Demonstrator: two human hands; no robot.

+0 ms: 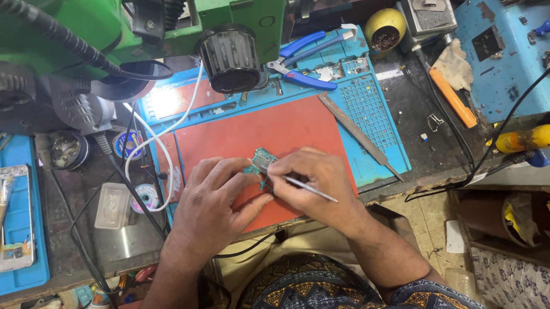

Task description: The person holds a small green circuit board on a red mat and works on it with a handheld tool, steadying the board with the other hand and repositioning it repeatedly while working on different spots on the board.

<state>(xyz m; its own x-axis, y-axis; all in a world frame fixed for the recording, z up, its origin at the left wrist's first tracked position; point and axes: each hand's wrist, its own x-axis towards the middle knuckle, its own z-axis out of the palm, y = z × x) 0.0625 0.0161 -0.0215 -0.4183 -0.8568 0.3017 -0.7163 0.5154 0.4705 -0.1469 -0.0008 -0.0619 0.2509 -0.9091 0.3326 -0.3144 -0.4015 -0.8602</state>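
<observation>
A small green circuit board [262,157] lies on the red mat [251,132] near the bench's front edge. My left hand [214,198] rests on the mat and pins the board with its fingertips. My right hand [317,178] grips thin metal tweezers [307,188]; their tip end lies under my fingers at the board, and the other end sticks out to the right over my knuckles. Most of the board is hidden by both hands.
A green microscope [169,20] with a black lens [231,60] hangs over the blue work mat [376,109]. Blue-handled pliers [304,57], a flat metal tool [359,136], a white cable [164,143], solder spools [146,195], a phone frame [3,217] and a blue machine [514,54] surround it.
</observation>
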